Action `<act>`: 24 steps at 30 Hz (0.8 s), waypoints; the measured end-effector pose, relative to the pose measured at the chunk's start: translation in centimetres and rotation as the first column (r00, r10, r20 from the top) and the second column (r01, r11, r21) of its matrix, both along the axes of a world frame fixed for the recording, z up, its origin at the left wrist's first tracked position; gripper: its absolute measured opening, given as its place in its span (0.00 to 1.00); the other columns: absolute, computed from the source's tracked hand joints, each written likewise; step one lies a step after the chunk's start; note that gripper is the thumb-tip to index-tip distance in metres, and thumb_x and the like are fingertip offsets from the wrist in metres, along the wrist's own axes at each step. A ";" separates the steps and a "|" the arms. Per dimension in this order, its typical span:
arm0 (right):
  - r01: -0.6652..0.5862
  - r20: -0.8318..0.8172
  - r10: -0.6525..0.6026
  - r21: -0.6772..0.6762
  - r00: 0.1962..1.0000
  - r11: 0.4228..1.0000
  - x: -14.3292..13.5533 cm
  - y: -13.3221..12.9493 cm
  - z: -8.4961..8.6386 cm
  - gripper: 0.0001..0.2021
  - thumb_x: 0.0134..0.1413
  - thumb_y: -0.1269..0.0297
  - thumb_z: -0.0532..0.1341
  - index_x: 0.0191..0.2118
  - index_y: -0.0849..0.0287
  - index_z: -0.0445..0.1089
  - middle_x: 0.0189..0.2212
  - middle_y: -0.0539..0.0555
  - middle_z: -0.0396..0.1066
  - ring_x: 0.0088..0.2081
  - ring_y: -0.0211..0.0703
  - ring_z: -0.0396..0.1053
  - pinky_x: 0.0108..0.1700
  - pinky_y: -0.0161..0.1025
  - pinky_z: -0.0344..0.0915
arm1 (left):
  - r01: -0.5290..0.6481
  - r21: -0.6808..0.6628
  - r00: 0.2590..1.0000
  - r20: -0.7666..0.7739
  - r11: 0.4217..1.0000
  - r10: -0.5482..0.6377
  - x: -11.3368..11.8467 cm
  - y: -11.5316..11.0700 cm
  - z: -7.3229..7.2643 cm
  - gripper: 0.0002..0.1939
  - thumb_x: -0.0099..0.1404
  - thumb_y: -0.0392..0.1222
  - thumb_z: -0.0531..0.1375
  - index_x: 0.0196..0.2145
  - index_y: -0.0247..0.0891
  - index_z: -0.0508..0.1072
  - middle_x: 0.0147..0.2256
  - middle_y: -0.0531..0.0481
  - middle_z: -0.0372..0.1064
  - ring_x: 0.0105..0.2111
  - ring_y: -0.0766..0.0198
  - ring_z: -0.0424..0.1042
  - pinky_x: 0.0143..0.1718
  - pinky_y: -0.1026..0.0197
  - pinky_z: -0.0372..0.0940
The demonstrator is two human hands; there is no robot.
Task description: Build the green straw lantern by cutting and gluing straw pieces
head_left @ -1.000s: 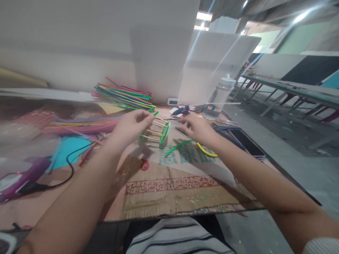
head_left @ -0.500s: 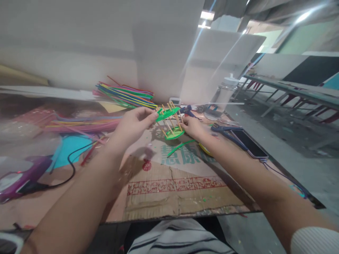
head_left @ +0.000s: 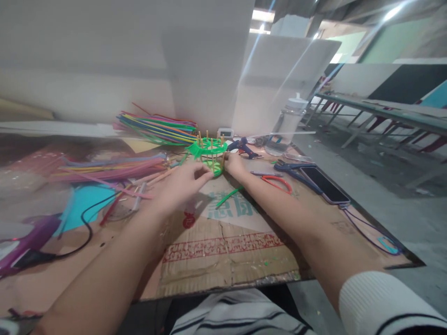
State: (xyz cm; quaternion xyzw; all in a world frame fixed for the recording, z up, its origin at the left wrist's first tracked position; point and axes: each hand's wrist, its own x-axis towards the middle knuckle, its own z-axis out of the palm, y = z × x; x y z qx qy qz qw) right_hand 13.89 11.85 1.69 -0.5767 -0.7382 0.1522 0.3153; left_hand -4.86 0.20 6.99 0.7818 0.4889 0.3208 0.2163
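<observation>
A small two-tier model (head_left: 210, 147) of bright green strips joined by thin wooden sticks stands upright on the cardboard (head_left: 195, 274). My left hand (head_left: 188, 180) is at its lower left, thumb and finger closed at the edge of the bottom tier. On the right side, my right hand (head_left: 234, 165) has its fingers bent in against the model; some fingertips are hidden. A loose green strip (head_left: 228, 197) lies just in front, partly under the right wrist.
Bundled coloured strips (head_left: 157, 126) lie behind left. Around the right side are a blue glue gun (head_left: 245, 148), clear bottle (head_left: 288, 123), red loop handle (head_left: 279, 184), dark-handled pliers (head_left: 296, 173) and phone (head_left: 324, 185). A purple device (head_left: 33, 244) with a black cord sits left.
The model was tilted and held up; now it stands level on the cardboard, slightly further left. My left hand has moved down from the upper tier to the bottom one.
</observation>
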 end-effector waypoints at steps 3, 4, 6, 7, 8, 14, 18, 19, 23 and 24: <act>-0.045 0.009 0.045 0.006 0.999 0.999 1.4 -0.5 0.3 0.12 0.57 0.71 0.60 0.43 0.66 0.79 0.37 0.60 0.79 0.38 0.46 0.74 0.43 0.38 0.65 | -0.012 0.033 0.986 -0.164 0.999 0.017 0.1 0.5 -1.0 0.15 0.67 0.48 0.54 0.35 0.37 0.77 0.33 0.46 0.76 0.33 0.57 0.72 0.33 0.60 0.59; -0.054 0.012 0.054 0.017 0.998 0.998 2.1 -0.9 0.5 0.13 0.56 0.71 0.60 0.45 0.66 0.78 0.38 0.60 0.79 0.38 0.46 0.74 0.44 0.39 0.65 | -0.015 0.035 0.981 -0.193 0.999 0.022 0.2 0.5 -1.3 0.15 0.67 0.47 0.54 0.35 0.36 0.77 0.33 0.46 0.76 0.34 0.56 0.72 0.34 0.59 0.59; -0.065 0.014 0.065 0.051 0.998 0.997 3.7 -2.2 1.1 0.15 0.57 0.70 0.60 0.48 0.66 0.77 0.41 0.60 0.79 0.38 0.46 0.73 0.45 0.41 0.65 | -0.010 0.026 0.976 -0.219 1.000 0.015 0.5 0.5 -1.8 0.15 0.67 0.46 0.53 0.35 0.36 0.77 0.34 0.44 0.77 0.35 0.55 0.73 0.34 0.58 0.59; -0.074 0.013 0.074 0.079 0.997 0.994 4.4 -3.1 1.3 0.14 0.59 0.68 0.59 0.48 0.66 0.77 0.42 0.61 0.78 0.39 0.46 0.72 0.46 0.41 0.65 | -0.004 0.024 0.975 -0.221 1.000 0.009 0.8 0.4 -2.0 0.15 0.67 0.46 0.53 0.35 0.36 0.77 0.34 0.44 0.77 0.35 0.55 0.73 0.35 0.58 0.59; -0.102 0.017 0.101 0.107 0.995 0.989 5.1 -4.0 1.5 0.13 0.61 0.66 0.58 0.46 0.64 0.77 0.42 0.61 0.78 0.40 0.46 0.72 0.47 0.42 0.65 | 0.006 0.025 0.975 -0.220 1.000 0.000 1.1 0.3 -2.2 0.15 0.68 0.46 0.53 0.35 0.37 0.77 0.35 0.44 0.78 0.35 0.55 0.73 0.35 0.58 0.59; -0.596 0.350 0.505 0.238 0.789 0.767 5.7 -8.8 0.9 0.12 0.66 0.61 0.57 0.44 0.59 0.76 0.38 0.60 0.76 0.41 0.48 0.70 0.47 0.46 0.64 | 0.067 0.053 0.975 -0.217 0.996 -0.054 3.2 -0.9 -3.1 0.14 0.69 0.44 0.53 0.36 0.37 0.77 0.35 0.44 0.78 0.35 0.56 0.73 0.36 0.59 0.61; -0.510 0.402 0.426 0.127 0.810 0.850 5.8 -9.2 0.5 0.10 0.64 0.69 0.56 0.39 0.60 0.76 0.33 0.59 0.76 0.38 0.48 0.70 0.43 0.43 0.63 | 0.081 0.031 0.966 -0.248 0.996 -0.071 3.6 -1.6 -2.7 0.14 0.70 0.45 0.53 0.39 0.38 0.78 0.38 0.43 0.78 0.38 0.55 0.74 0.39 0.58 0.63; -0.444 0.364 0.383 0.100 0.849 0.890 6.2 -9.1 0.6 0.10 0.63 0.70 0.56 0.40 0.61 0.76 0.34 0.60 0.77 0.38 0.48 0.71 0.43 0.43 0.63 | 0.077 0.028 0.959 -0.276 0.997 -0.066 3.5 -1.6 -2.6 0.14 0.69 0.47 0.55 0.41 0.37 0.78 0.39 0.42 0.77 0.39 0.54 0.74 0.40 0.57 0.63; -0.298 0.208 0.285 0.034 0.936 0.954 8.4 -8.6 1.3 0.14 0.67 0.65 0.53 0.45 0.60 0.76 0.41 0.59 0.79 0.42 0.48 0.74 0.45 0.43 0.66 | 0.115 0.011 0.862 -0.498 0.993 -0.095 3.5 -1.5 -2.9 0.16 0.66 0.49 0.60 0.41 0.34 0.78 0.39 0.38 0.76 0.39 0.49 0.74 0.38 0.55 0.63; -0.306 0.183 0.296 0.031 0.938 0.952 8.8 -8.7 1.2 0.15 0.67 0.64 0.53 0.45 0.59 0.77 0.42 0.59 0.79 0.43 0.48 0.74 0.46 0.43 0.66 | 0.138 0.012 0.828 -0.550 0.990 -0.108 3.7 -1.3 -3.1 0.14 0.67 0.46 0.58 0.38 0.34 0.78 0.37 0.38 0.76 0.38 0.50 0.74 0.37 0.55 0.62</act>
